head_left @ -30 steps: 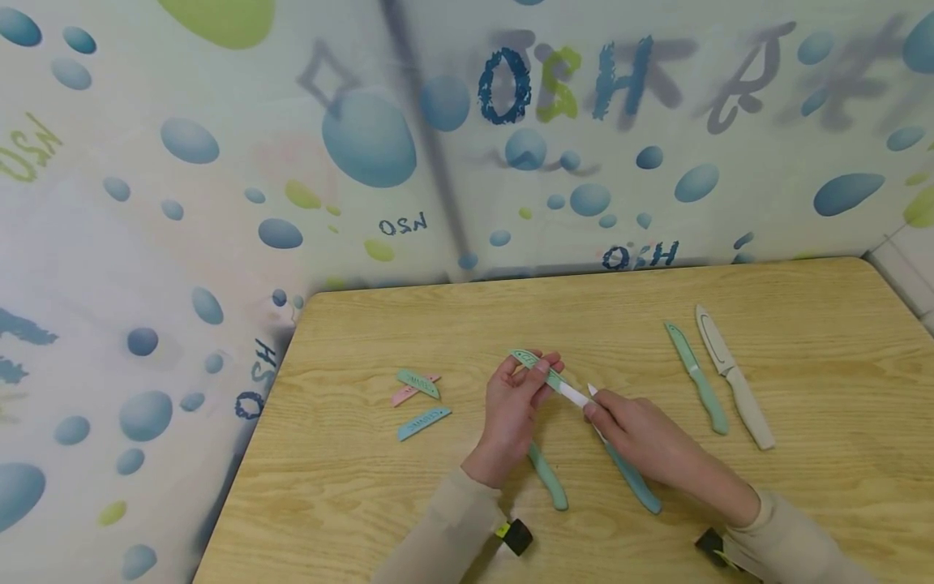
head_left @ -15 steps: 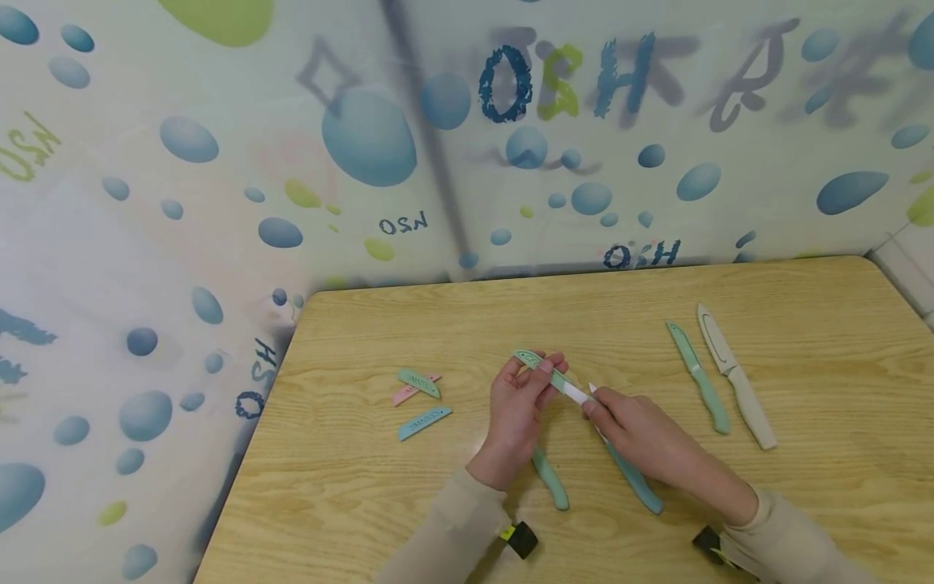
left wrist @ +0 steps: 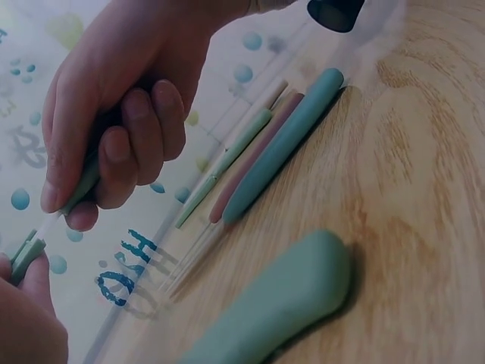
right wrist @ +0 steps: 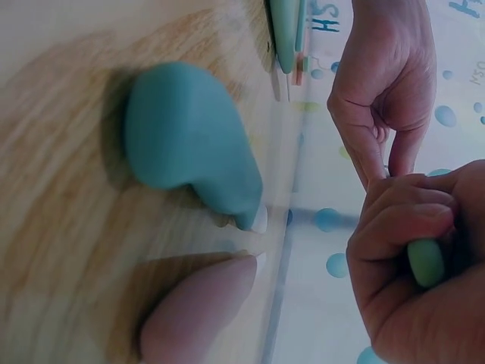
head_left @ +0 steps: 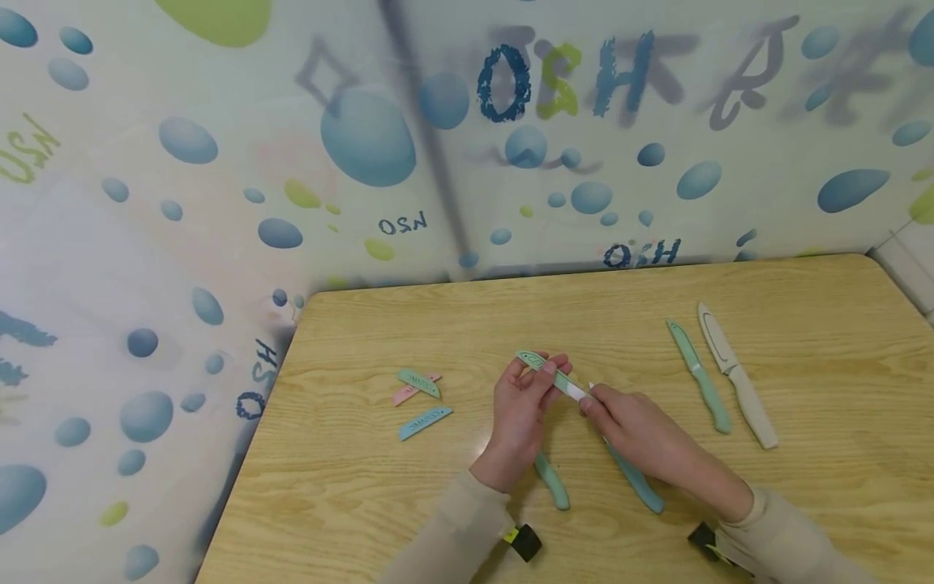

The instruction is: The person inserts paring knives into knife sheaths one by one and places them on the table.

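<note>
My left hand [head_left: 516, 410] pinches a green blade sheath [head_left: 534, 360] with dark lettering, above the table. In my right hand [head_left: 635, 426] is a knife; its green handle [right wrist: 426, 262] pokes out of the curled fingers in the right wrist view. A short stretch of white blade [head_left: 575, 391] shows between the hands, the rest lying inside the sheath. Below the right hand lies a knife with a blue handle [head_left: 638, 478]. Beside it, a knife with a pink handle [left wrist: 254, 155] shows in the left wrist view. Under the left wrist lies another green knife handle [head_left: 552, 484].
On the table's right lie a sheathed green knife [head_left: 700, 377] and a larger beige knife [head_left: 739, 377]. Loose sheaths rest at the left: a green one [head_left: 419, 383] across a pink one [head_left: 403, 396], and a blue one [head_left: 426, 424]. A patterned wall [head_left: 467, 162] stands behind the table.
My left hand has shifted slightly right with the sheath, towards the right hand. Less of the white blade shows between the hands. The right hand has barely moved.
</note>
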### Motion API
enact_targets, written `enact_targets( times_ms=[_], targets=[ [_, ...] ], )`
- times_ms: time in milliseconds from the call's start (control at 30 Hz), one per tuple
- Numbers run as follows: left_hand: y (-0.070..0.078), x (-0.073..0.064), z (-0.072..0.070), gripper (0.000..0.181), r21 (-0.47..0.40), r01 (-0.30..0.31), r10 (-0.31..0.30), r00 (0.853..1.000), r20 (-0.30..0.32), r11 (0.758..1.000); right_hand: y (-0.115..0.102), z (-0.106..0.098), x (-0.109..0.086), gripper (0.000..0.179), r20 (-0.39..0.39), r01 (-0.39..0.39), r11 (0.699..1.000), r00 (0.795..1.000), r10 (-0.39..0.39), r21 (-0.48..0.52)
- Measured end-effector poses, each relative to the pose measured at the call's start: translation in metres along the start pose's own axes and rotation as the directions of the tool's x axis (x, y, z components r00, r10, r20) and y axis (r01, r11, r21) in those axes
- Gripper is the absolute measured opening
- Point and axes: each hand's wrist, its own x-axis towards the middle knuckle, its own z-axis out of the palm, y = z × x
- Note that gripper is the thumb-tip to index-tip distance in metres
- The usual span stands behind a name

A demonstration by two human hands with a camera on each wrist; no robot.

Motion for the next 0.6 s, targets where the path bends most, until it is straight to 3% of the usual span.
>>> enact_targets(
  times_ms=[200,433,600],
  targets=[
    [0.0017,0.0007,0.0012,0.021,0.001,0.004,-0.004,1.0,0.006,1.0,-0.0001,-0.0001,0.0007,0.023,-0.006,0.016,1.0,1.0,-0.016,0.01],
    [0.0067,0.0014,0.0014,0.039,-0.041,0.018,-0.017,1.0,0.026,0.999,0.0001,-0.0019,-0.0017,0.029,-0.026,0.005,0.999,1.0,-0.004,0.036],
    [0.0086,-0.0005,0.0026,0.039,-0.043,0.011,-0.011,1.0,0.016,0.999,0.0027,-0.0046,-0.006,0.028,-0.026,0.011,0.999,1.0,-0.009,0.051]
  ],
)
